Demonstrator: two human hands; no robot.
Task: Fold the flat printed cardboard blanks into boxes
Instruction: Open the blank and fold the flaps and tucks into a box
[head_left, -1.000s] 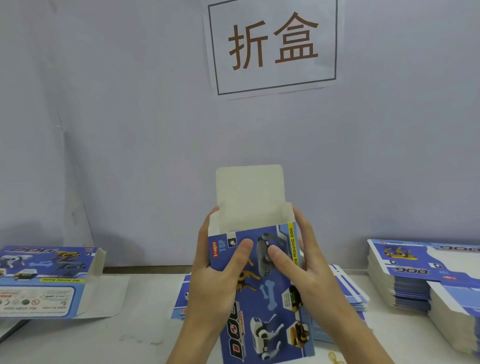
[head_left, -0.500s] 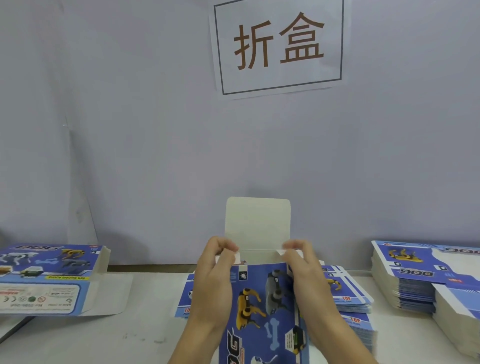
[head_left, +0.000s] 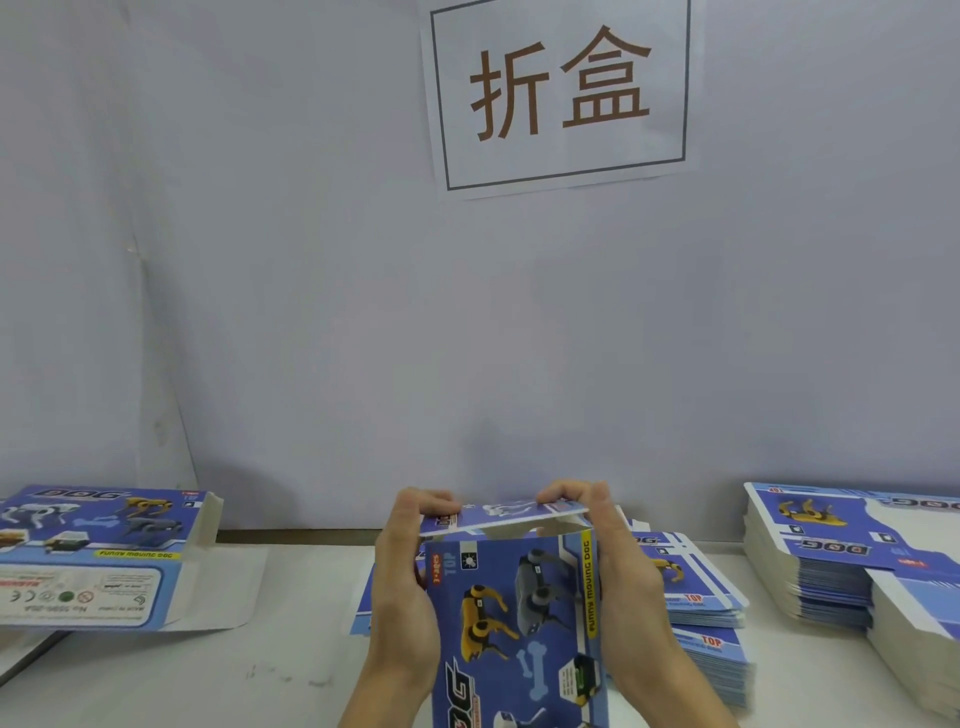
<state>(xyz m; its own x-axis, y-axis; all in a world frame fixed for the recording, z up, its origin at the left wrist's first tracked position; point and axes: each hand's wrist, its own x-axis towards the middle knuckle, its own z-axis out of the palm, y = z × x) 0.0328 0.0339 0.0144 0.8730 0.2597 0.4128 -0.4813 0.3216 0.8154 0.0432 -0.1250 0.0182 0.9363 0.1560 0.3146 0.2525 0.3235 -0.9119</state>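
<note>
At the near centre, the left hand (head_left: 402, 582) and right hand (head_left: 618, 566) each grasp a side of the upright blue printed cardboard box (head_left: 514, 618), fingers curled over its top. The pale lid flap (head_left: 501, 514), upright half a second ago, now lies folded down over the opening. Probably only tucking remains before this box joins the finished blue box (head_left: 98, 556) on the left.

Wall sign (head_left: 563, 93): two large brown characters, 折盒, inside a thin dark frame. Held box (head_left: 519, 623): "FUNNY MOVING DOG" on a yellow side strip, "TOP" and "3+ ages" near its upper corner, large "DOG" lettering partly cut off below. Folded box (head_left: 98, 556) at left: "DOG", "FUNNY MOVING DOG" (both upside down); its small label print is unreadable. Right stack (head_left: 852, 551): "DOG", inverted. Middle stack (head_left: 696, 608): "TOP".
</note>
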